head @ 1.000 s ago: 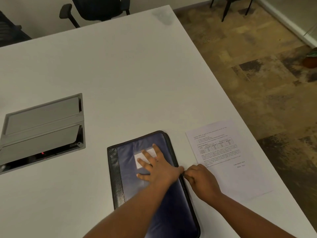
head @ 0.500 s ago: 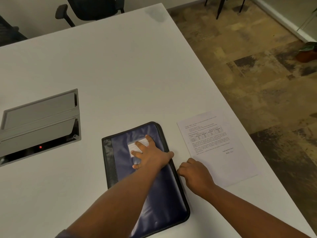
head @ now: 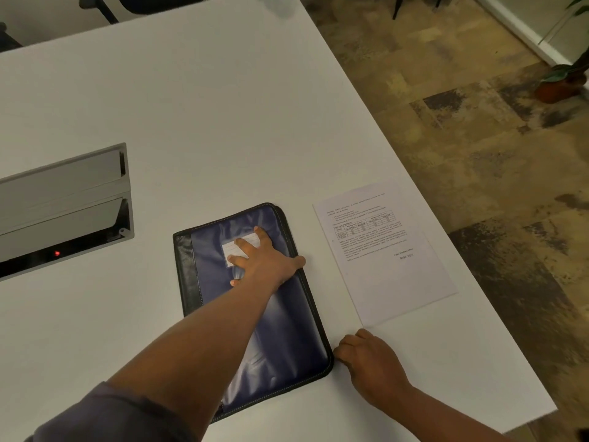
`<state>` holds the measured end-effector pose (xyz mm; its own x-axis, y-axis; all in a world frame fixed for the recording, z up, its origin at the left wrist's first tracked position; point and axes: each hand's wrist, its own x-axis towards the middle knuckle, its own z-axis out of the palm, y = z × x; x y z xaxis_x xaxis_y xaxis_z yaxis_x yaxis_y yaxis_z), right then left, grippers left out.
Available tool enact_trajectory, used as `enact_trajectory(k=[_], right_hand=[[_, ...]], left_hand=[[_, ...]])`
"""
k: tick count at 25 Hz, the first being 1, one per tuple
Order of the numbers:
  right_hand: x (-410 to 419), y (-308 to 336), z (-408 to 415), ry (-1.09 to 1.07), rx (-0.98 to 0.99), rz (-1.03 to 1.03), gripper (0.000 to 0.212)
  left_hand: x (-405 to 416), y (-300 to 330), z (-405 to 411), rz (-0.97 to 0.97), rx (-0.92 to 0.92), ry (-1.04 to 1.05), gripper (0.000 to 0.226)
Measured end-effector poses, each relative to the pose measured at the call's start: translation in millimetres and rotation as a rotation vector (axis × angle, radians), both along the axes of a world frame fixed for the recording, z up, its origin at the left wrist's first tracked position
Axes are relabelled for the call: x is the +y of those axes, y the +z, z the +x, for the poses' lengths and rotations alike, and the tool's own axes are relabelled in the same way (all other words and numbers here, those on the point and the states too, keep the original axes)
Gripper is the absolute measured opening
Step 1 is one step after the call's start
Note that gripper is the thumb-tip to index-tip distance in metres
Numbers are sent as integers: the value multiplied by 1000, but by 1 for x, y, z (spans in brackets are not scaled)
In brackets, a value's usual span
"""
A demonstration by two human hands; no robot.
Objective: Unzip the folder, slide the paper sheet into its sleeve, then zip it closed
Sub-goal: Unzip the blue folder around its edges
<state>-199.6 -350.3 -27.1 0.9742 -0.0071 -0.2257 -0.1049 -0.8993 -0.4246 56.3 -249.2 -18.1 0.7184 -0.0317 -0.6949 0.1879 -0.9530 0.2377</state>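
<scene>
Two bare hands at work on a white table [head: 197,100]. Left hand [head: 266,260] lies palm-down on the folder's cover, fingers spread flat, gripping nothing; it simply presses. Fingertips overlap a small white label card [head: 234,248] set in the cover, thumb reaching out toward the folder's right edge. Dark sleeve [head: 105,413] shows at the upper arm, low in the frame.

Folder [head: 280,330]: navy, padded, glossy, with a black spine strip along its left side, well left of the pressing hand. Lies flat and closed-looking; black zipper band runs round the border. Its near right corner sits just against the right hand.

Right hand [head: 369,358] is curled into a loose fist at that near right corner, knuckles up, fingertips tucked against the folder's edge. Appears pinched on something at the zip, but the puller itself is hidden under the fingers, so I cannot tell what it has hold of.

Paper sheet [head: 382,250]: printed, with a small table near its top and text below, flat on the table just beyond the right hand and to the right of the left hand. Its near corner lies close to the right knuckles, apart from them. Narrow strip of bare table separates sheet from folder.

Far to the left of both hands, a grey metal cable hatch [head: 63,199] is set into the tabletop, lid raised, a red light [head: 57,252] in its opening. Patchy brown carpet [head: 478,138] beyond the table's right edge.
</scene>
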Motion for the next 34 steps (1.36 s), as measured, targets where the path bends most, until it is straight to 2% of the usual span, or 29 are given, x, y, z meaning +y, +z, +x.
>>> enact_trajectory(k=[2,4,8,10,13,19,27,34], right_hand=[[6,0,-6,-65,10,33,32],[8,-2,-10,-121,24,91,23],[10,-4,-15,-191,93,109,25],[12,-3,-16,-218,92,119,25],[16,0,-19,-252,69,136,23],[23,1,-18,-310,64,192,24],[37,-9,-35,-337,-21,282,13],[104,-15,-44,-351,-82,321,9]], left_hand=[[5,2,-5,4,7,-56,140],[13,4,-16,24,-21,-196,140],[50,7,-65,-16,-188,-691,121],[67,9,-88,-48,-209,-937,117],[79,14,-113,-22,-200,-1147,119],[74,19,-136,75,-195,-1156,122],[73,25,-127,32,-109,-1112,119],[75,23,-119,-2,-86,-1127,115]])
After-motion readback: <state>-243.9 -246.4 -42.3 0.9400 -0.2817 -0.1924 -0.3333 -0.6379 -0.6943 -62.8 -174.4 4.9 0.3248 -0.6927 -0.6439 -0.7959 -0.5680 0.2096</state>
